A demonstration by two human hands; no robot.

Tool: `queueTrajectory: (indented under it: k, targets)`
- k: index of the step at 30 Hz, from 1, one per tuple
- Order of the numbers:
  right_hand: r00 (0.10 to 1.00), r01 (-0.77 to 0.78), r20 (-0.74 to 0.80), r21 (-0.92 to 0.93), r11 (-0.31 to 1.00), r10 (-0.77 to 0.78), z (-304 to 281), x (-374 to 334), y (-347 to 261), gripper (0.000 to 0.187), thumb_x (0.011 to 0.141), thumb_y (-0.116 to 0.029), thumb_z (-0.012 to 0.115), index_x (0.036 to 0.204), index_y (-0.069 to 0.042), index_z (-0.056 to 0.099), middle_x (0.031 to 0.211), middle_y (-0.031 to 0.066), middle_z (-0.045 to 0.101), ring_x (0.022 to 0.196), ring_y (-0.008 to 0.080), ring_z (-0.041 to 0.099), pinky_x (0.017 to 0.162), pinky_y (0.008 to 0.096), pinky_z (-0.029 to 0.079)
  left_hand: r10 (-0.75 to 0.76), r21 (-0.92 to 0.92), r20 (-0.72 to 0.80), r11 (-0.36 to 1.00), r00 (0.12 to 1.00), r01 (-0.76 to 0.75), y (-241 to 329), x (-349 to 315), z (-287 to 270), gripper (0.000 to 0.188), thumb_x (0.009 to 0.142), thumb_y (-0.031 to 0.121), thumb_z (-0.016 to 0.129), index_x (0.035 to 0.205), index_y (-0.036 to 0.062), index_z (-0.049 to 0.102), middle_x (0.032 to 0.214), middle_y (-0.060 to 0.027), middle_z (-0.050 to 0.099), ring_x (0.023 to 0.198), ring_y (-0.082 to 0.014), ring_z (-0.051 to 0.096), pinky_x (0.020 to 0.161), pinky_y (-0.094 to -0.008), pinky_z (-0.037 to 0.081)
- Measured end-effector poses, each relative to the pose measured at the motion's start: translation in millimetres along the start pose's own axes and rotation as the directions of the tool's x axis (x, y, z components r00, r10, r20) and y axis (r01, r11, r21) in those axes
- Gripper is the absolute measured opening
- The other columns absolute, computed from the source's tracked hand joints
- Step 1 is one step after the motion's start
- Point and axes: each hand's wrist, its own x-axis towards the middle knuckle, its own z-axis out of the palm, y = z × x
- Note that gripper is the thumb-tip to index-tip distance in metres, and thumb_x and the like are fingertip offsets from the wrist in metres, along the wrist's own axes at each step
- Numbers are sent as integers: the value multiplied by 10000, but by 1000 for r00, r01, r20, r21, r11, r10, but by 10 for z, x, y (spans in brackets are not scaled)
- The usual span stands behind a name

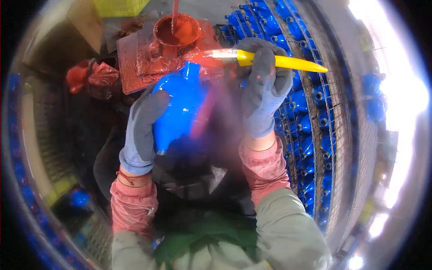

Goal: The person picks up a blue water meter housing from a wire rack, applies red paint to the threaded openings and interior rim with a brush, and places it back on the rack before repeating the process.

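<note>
My left hand [146, 119], in a grey-and-blue work glove, is wrapped round the left side of a glossy blue rounded part [177, 105] with short stubs at top and bottom. A reddish, blurred band runs along the part's right side. My right hand [264, 85], gloved the same way, grips a paintbrush [301, 64] by its yellow handle. The brush's red-coated bristles point left, just above the blue part's upper stub; I cannot tell whether they touch. Behind them stands a paint pot [177, 33] of red paint with a stick in it.
The pot rests on a red-smeared board [130, 67]. Red crumpled material [101, 76] lies left of it. On the right, wire racks [310, 90] hold many similar blue parts. A yellow crate [119, 6] stands at the back, and a cardboard box [63, 38] at the far left.
</note>
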Motion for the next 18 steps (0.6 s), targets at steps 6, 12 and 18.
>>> queueTrajectory:
  k: [6, 12, 18]
  targets:
    - [972, -234, 46, 147, 961, 230, 140, -204, 491, 212, 952, -208, 511, 1020, -11, 547, 873, 41, 602, 666, 117, 562, 645, 277, 492, -135, -665, 194, 710, 972, 232, -432, 83, -312, 668, 939, 500, 427, 1405, 25, 375, 1179, -215, 578, 818, -279, 635, 536, -331, 542]
    - [800, -558, 181, 578, 596, 573, -87, -228, 938, 356, 975, -348, 523, 1167, -50, 549, 955, 74, 629, 770, 164, 626, 715, 300, 544, -203, -806, 347, 434, 915, 402, -290, 91, -84, 650, 933, 456, 451, 1419, 38, 346, 1071, -241, 585, 507, -173, 517, 381, -240, 450]
    - [784, -484, 135, 745, 459, 606, -88, 79, 491, 389, 951, -422, 528, 1123, -79, 598, 882, 71, 648, 757, 188, 630, 683, 334, 525, 326, 17, 132, 944, 936, -331, -348, 229, -423, 540, 896, 282, 565, 1346, 17, 425, 1131, -201, 599, 765, -231, 591, 638, -304, 499]
